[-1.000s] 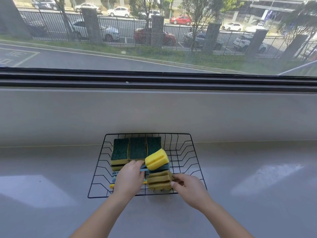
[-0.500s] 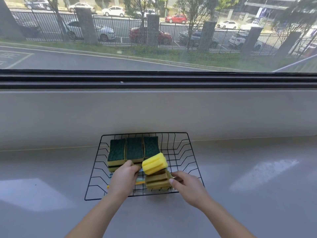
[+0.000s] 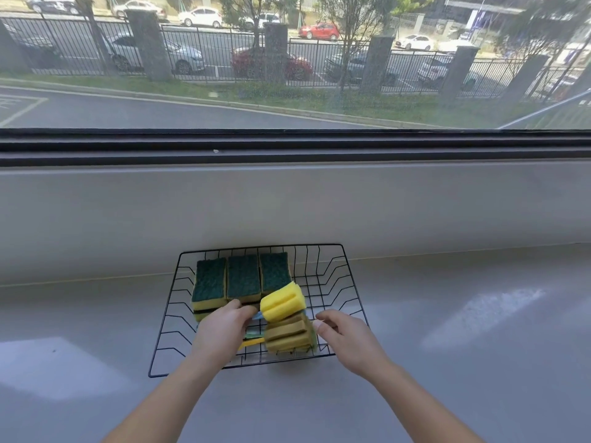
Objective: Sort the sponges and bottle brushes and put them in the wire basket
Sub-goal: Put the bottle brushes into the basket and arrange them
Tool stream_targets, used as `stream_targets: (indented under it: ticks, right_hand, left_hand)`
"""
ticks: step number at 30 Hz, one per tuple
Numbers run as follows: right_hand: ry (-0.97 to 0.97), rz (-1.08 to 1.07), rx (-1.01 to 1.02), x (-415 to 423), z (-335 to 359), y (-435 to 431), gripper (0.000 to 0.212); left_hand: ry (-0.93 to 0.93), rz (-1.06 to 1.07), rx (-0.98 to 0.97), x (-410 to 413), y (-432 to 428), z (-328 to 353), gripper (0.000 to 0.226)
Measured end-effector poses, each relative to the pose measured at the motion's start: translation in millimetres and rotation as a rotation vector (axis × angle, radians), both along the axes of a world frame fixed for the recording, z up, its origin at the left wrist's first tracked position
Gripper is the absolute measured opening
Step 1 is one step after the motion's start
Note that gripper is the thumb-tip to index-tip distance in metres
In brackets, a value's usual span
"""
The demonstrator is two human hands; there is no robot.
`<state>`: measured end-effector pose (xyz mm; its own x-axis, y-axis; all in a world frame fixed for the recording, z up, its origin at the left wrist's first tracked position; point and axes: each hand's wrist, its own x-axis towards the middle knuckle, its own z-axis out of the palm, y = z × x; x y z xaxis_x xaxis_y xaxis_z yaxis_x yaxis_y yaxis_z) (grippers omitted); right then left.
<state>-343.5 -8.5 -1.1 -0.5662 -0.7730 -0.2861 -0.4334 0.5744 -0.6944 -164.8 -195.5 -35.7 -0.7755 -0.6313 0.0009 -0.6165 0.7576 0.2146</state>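
Note:
A black wire basket (image 3: 345, 276) stands on the grey counter against the wall. Three green-topped yellow sponges (image 3: 243, 278) lie side by side in its back left part, with more sponges under them. My left hand (image 3: 222, 330) grips the blue handle of a bottle brush with a bright yellow foam head (image 3: 281, 302), held just above the basket's middle. Below that head lie other brush heads (image 3: 289, 335), dull yellow, with a yellow handle sticking out to the left. My right hand (image 3: 343, 340) touches those lower heads from the right, fingers bent.
The grey counter (image 3: 463, 330) stretches wide on both sides of the basket. A low grey wall (image 3: 287, 203) and a dark window frame (image 3: 287, 145) rise behind it. The basket's right half holds nothing.
The bright yellow brush head has sunk a little toward the lower brush heads. Both hands stay at the basket's front with hardly any shift.

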Motion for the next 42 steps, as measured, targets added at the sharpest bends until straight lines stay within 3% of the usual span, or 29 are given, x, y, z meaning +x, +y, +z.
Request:
stream_targets:
  ticks: [6,9,13,17,23,27,29,32,38,42]
  right_hand:
    - [-0.092,-0.091,-0.074,1,10,-13,0.036]
    - [-0.194,-0.149,-0.044,3,15,-23,0.053]
    - [-0.229,-0.193,0.005,4,17,-29,0.074]
    - [-0.249,-0.198,0.030,9,16,-30,0.089]
    - [-0.231,-0.182,0.008,12,12,-29,0.086]
    - [-0.260,-0.232,-0.021,6,9,-26,0.075]
    - [-0.246,-0.239,-0.008,3,6,-24,0.068]
    - [-0.263,-0.215,-0.004,2,2,-23,0.057]
    - [-0.319,-0.211,-0.038,-1,-2,-25,0.047]
    - [-0.339,-0.223,-0.052,-2,-5,-22,0.044]
  left_hand:
    - [0.106,0.039,0.052,3,-1,5,0.028]
    - [0.158,0.079,0.023,13,1,12,0.028]
    - [0.450,0.139,-0.163,46,-6,13,0.020]
    - [0.518,0.248,-0.148,71,-14,14,0.037]
    - [0.377,-0.103,0.116,44,27,15,0.045]
    - [0.385,-0.002,0.155,21,38,12,0.064]
    - [0.344,0.022,0.130,19,37,11,0.047]
    - [0.126,0.081,0.168,16,33,14,0.018]
    - [-0.156,0.109,0.208,1,26,16,0.033]
    - [-0.254,0.049,0.122,-9,30,20,0.024]
